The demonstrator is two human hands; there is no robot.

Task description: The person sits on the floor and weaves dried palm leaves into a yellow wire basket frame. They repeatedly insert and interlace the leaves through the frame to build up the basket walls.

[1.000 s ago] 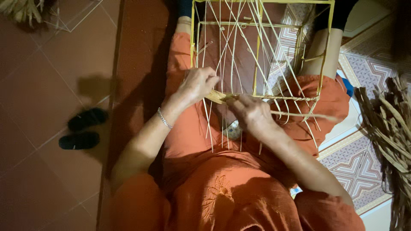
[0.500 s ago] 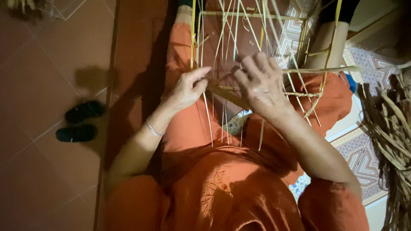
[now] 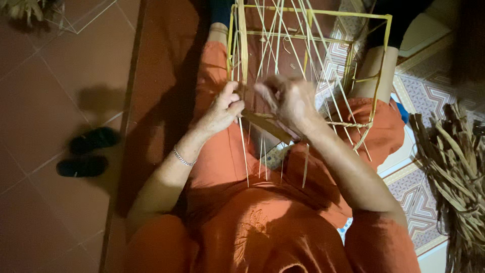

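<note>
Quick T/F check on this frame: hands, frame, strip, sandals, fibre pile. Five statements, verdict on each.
1. Both hands grip the flat strip at the frame. True: left hand and right hand meet on the strip among the frame's thin canes.
2. The left wrist is bare. False: it wears a thin bracelet.
3. The sandals lie on a patterned mat. False: the sandals lie on plain red tiles.
4. A pile of dried fibre lies at the picture's right. True: fibre pile.
5. The clothing is blue. False: it is orange.
</note>
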